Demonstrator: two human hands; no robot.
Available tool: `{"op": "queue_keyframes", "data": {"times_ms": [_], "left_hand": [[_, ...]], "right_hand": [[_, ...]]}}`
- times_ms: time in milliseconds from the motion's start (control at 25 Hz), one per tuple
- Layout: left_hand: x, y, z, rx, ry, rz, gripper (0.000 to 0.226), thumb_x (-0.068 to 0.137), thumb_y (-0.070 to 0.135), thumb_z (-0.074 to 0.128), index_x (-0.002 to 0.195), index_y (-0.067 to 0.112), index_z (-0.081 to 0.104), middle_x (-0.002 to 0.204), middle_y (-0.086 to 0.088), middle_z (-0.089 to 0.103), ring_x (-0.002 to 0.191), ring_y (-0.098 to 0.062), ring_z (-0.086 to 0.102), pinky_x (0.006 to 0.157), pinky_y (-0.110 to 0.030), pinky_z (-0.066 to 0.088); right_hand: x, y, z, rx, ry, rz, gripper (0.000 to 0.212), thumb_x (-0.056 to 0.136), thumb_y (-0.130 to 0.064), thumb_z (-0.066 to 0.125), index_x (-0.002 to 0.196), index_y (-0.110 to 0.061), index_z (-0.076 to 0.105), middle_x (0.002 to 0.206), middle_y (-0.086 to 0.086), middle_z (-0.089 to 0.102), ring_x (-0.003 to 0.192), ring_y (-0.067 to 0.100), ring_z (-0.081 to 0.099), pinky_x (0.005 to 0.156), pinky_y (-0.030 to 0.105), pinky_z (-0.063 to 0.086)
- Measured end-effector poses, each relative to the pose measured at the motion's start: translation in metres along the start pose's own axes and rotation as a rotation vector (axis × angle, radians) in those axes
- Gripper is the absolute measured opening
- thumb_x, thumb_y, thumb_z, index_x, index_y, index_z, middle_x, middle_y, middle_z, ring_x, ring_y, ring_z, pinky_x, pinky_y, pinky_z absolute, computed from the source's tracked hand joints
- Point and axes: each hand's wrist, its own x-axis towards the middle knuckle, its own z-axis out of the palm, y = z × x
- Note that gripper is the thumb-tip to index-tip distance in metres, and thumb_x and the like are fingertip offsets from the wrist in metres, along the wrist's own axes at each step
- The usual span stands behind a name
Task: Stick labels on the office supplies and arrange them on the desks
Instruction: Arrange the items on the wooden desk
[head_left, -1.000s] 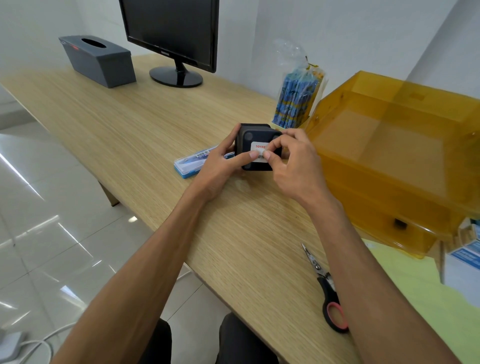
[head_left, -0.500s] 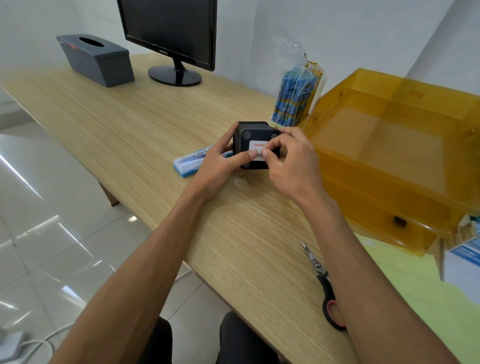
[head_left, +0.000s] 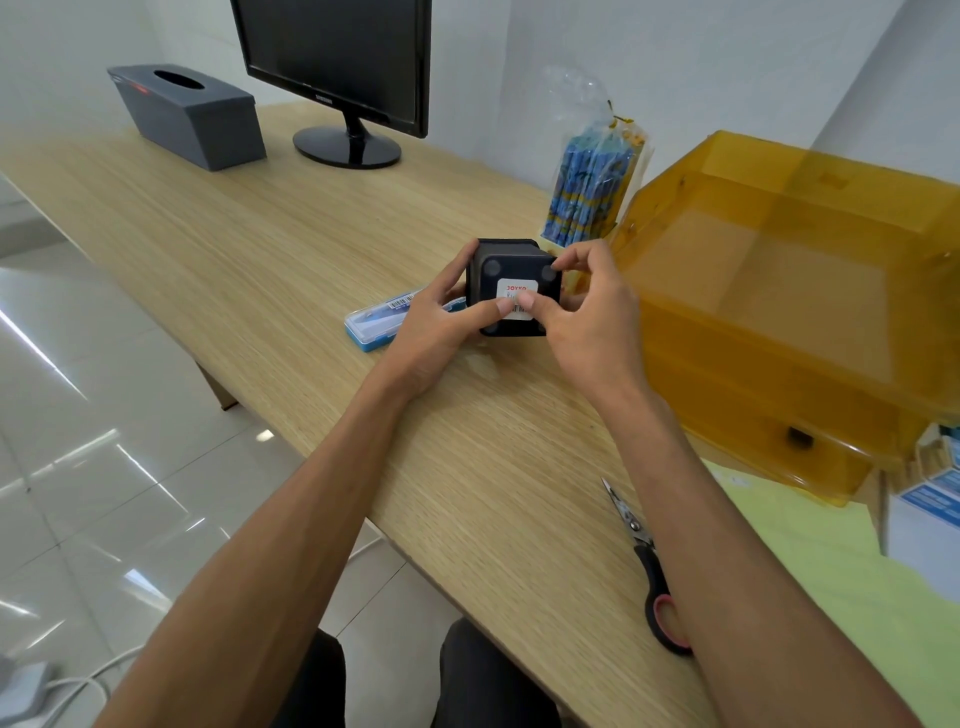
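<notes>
A black square holder (head_left: 506, 262) lies tipped over on the wooden desk (head_left: 249, 244), its underside with round pads facing me. A white label (head_left: 511, 291) with red print sits on that underside. My left hand (head_left: 441, 325) grips the holder from the left, its thumb lying on the label's lower edge. My right hand (head_left: 587, 317) holds the holder's right side, with the thumb pressing on the label and a fingertip on the top right pad.
A blue flat case (head_left: 379, 322) lies left of the holder. Behind stands a bag of blue pens (head_left: 587, 192). An amber plastic drawer box (head_left: 795, 306) fills the right. Scissors (head_left: 649, 571) lie near the front edge. A monitor (head_left: 343, 67) and grey tissue box (head_left: 187, 114) stand far back.
Both thumbs have shifted slightly across the label while the holder stays in place. The camera view has drifted a little.
</notes>
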Motion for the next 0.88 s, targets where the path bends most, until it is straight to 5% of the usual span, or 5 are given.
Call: {"op": "queue_keyframes", "data": {"times_ms": [240, 400, 880], "left_hand": [[0.0032, -0.0041, -0.0016, -0.033, 0.006, 0.002, 0.088, 0.069, 0.037, 0.08, 0.147, 0.036, 0.04, 0.128, -0.005, 0.062, 0.123, -0.022, 0.058, 0.102, -0.046, 0.049], [0.003, -0.0043, -0.0018, -0.018, -0.021, 0.004, 0.086, 0.072, 0.035, 0.08, 0.148, 0.035, 0.038, 0.13, -0.006, 0.061, 0.123, -0.022, 0.058, 0.102, -0.048, 0.049], [0.0042, -0.0065, -0.0026, -0.057, -0.062, -0.011, 0.093, 0.069, 0.03, 0.08, 0.15, 0.032, 0.034, 0.134, -0.011, 0.058, 0.127, -0.024, 0.055, 0.106, -0.049, 0.045]], "right_hand": [[0.0034, -0.0024, -0.0051, 0.037, -0.029, 0.033, 0.039, 0.081, -0.016, 0.077, 0.103, -0.025, 0.046, 0.105, -0.013, 0.053, 0.086, 0.01, 0.065, 0.055, 0.012, 0.052], [0.003, -0.0017, -0.004, 0.03, -0.001, 0.028, 0.036, 0.082, -0.025, 0.077, 0.101, -0.027, 0.046, 0.101, -0.015, 0.054, 0.085, 0.009, 0.064, 0.059, 0.018, 0.055], [0.0076, 0.0023, -0.0065, 0.058, -0.05, 0.068, 0.036, 0.082, -0.009, 0.075, 0.099, -0.026, 0.047, 0.108, -0.011, 0.055, 0.095, 0.019, 0.067, 0.057, 0.029, 0.06]]}}
